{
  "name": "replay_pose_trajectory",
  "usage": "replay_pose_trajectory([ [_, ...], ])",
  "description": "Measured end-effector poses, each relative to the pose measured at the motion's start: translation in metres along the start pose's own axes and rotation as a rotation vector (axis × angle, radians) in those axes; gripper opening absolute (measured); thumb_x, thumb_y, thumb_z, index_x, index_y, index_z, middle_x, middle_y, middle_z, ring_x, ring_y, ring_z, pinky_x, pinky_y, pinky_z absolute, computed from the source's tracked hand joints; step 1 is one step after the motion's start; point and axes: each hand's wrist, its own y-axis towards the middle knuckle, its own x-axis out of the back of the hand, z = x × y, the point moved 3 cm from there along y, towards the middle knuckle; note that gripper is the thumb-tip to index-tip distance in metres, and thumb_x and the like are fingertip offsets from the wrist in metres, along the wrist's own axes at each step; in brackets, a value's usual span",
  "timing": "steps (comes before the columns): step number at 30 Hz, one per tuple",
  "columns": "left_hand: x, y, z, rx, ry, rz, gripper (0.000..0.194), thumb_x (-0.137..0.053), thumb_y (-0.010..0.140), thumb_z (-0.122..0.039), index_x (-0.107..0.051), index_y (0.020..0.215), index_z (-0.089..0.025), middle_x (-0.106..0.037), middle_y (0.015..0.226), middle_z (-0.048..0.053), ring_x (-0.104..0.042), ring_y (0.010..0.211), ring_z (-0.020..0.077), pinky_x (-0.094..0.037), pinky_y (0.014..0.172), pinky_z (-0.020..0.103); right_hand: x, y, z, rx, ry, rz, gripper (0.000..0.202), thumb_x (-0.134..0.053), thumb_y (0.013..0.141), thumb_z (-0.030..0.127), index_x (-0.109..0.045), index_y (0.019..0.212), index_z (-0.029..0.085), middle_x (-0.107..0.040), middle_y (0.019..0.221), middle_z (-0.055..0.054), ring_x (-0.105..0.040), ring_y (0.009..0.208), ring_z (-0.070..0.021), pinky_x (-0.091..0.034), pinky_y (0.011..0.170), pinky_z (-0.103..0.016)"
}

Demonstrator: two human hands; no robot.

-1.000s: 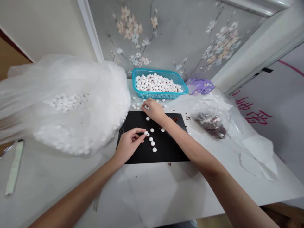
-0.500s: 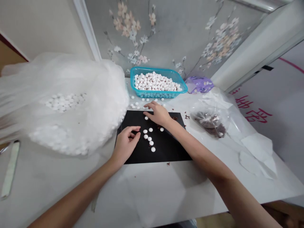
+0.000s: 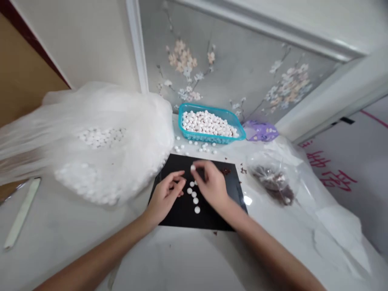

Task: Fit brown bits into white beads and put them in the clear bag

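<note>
A small, smooth white bead [image 3: 193, 167] is pinched in the narrow grip of the right hand [image 3: 212, 185], over a flat black board [image 3: 214, 220]. Rounded, domed white pieces [image 3: 194, 195] form an uneven row there. Beside them, the left hand [image 3: 165, 196] curls loosely, thumb and forefinger slightly parted. Behind, a translucent blue plastic tub [image 3: 209, 138] brims with similar ones; a filmy, wrinkled bag [image 3: 145, 133] bulges on the glossy pale surface [image 3: 188, 258].

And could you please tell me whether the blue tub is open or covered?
Open: no lid shows on the tub, and the white pieces inside lie exposed.
</note>
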Motion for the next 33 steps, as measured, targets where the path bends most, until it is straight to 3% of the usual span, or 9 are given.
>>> replay_pose_trajectory([
  [2, -0.006, -0.009, -0.003, -0.013, -0.025, 0.049, 0.035, -0.054, 0.081, -0.035, -0.057, 0.113, -0.022, -0.065, 0.096, 0.005, -0.061, 0.081, 0.0149, -0.050, 0.072, 0.026, 0.005, -0.032, 0.008, 0.069, 0.065, 0.054, 0.016, -0.048, 0.085, 0.020, -0.053, 0.099, 0.026, -0.064, 0.093, -0.004, -0.062, 0.085, -0.0180, -0.050, 0.068, -0.030],
  [4, -0.015, -0.018, -0.005, -0.006, -0.025, 0.121, 0.029, -0.056, 0.079, -0.034, -0.062, 0.105, -0.022, -0.066, 0.094, 0.006, -0.062, 0.082, 0.0168, -0.050, 0.071, 0.026, 0.011, -0.058, 0.010, 0.141, 0.134, 0.041, 0.023, -0.050, 0.083, 0.014, -0.052, 0.100, 0.029, -0.064, 0.095, -0.004, -0.063, 0.086, -0.0177, -0.052, 0.069, -0.030],
  [8, -0.031, -0.028, -0.003, 0.040, -0.024, 0.236, 0.020, -0.057, 0.078, -0.035, -0.066, 0.091, -0.021, -0.067, 0.085, 0.005, -0.061, 0.078, 0.0174, -0.049, 0.066, 0.025, 0.024, -0.081, 0.006, 0.243, 0.186, 0.069, 0.033, -0.052, 0.081, 0.010, -0.051, 0.106, 0.030, -0.064, 0.093, -0.005, -0.065, 0.081, -0.0173, -0.055, 0.064, -0.029],
  [11, -0.040, -0.027, -0.002, 0.081, -0.003, 0.217, 0.017, -0.060, 0.076, -0.036, -0.066, 0.080, -0.020, -0.064, 0.075, 0.003, -0.058, 0.071, 0.0157, -0.047, 0.062, 0.023, 0.037, -0.079, -0.010, 0.269, 0.141, 0.054, 0.032, -0.056, 0.079, 0.014, -0.051, 0.108, 0.028, -0.064, 0.092, -0.006, -0.064, 0.080, -0.0190, -0.055, 0.063, -0.030],
  [15, -0.057, -0.025, -0.006, 0.183, -0.070, 0.134, 0.022, -0.064, 0.072, -0.036, -0.067, 0.087, -0.020, -0.062, 0.077, 0.001, -0.056, 0.073, 0.0139, -0.044, 0.065, 0.022, 0.058, -0.060, -0.056, 0.054, -0.079, -0.192, 0.016, -0.047, 0.085, 0.017, -0.058, 0.095, 0.021, -0.062, 0.085, -0.006, -0.063, 0.078, -0.0175, -0.053, 0.064, -0.029],
  [19, -0.089, -0.022, -0.011, 0.351, -0.230, 0.203, 0.032, -0.063, 0.073, -0.041, -0.066, 0.095, -0.019, -0.061, 0.071, -0.001, -0.053, 0.067, 0.0116, -0.043, 0.066, 0.023, 0.056, -0.045, -0.089, -0.073, -0.264, -0.068, 0.026, -0.044, 0.088, 0.025, -0.059, 0.108, 0.020, -0.060, 0.096, -0.007, -0.062, 0.080, -0.0171, -0.051, 0.063, -0.028],
  [24, -0.114, -0.013, -0.008, 0.436, -0.368, 0.267, 0.030, -0.066, 0.070, -0.039, -0.067, 0.091, -0.018, -0.058, 0.065, -0.003, -0.052, 0.065, 0.0096, -0.042, 0.067, 0.022, 0.051, -0.045, -0.095, -0.100, -0.274, 0.011, 0.025, -0.041, 0.089, 0.026, -0.062, 0.101, 0.021, -0.060, 0.097, -0.005, -0.062, 0.077, -0.0152, -0.049, 0.063, -0.025],
  [30, -0.110, -0.012, -0.001, 0.492, -0.441, 0.264, 0.027, -0.066, 0.071, -0.038, -0.067, 0.090, -0.018, -0.057, 0.063, -0.003, -0.052, 0.062, 0.0085, -0.041, 0.064, 0.021, 0.058, -0.049, -0.091, -0.087, -0.168, -0.089, 0.018, -0.043, 0.088, 0.024, -0.060, 0.088, 0.019, -0.063, 0.089, -0.004, -0.061, 0.076, -0.0145, -0.047, 0.064, -0.024],
  [33, -0.110, -0.012, -0.002, 0.483, -0.422, 0.299, 0.024, -0.067, 0.071, -0.036, -0.066, 0.088, -0.018, -0.060, 0.067, -0.002, -0.053, 0.062, 0.0085, -0.041, 0.063, 0.021, 0.061, -0.053, -0.092, -0.145, -0.086, -0.145, 0.014, -0.044, 0.087, 0.026, -0.056, 0.092, 0.018, -0.065, 0.095, -0.005, -0.057, 0.059, -0.0116, -0.046, 0.056, -0.024],
])
